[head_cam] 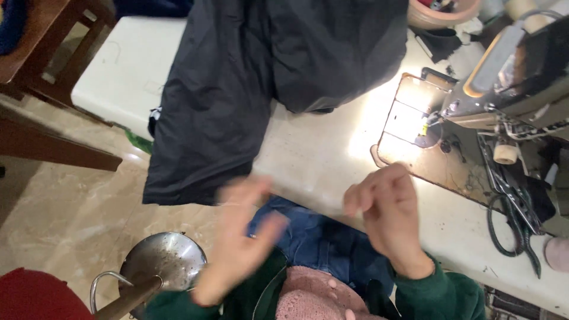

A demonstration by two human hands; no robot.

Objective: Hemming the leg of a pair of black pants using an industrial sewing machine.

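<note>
Green sleeves frame my view; both hands hover over my lap, near the desk edge. My left hand (237, 243) is blurred, palm open, fingers spread, holding nothing that I can make out; a faint line near the fingertips could be thread, cannot tell. My right hand (388, 216) has its fingers loosely curled, grip not closed on anything visible. Blue denim (314, 237) lies on my lap between them.

Beyond, the black fabric (237, 89) lies on the white desk (320, 154), with a large part hanging over the near edge toward the floor. Risk, as I judge it: the overhanging weight drags the rest off, since neither hand pins it. A metal bowl (163, 261) sits low at my left; the cloth could drop against it.

Further right, the sewing machine (510, 77) stands lit at the needle plate (415, 124). Second risk: loose fabric creeping under the needle, or fingers straying there.
</note>
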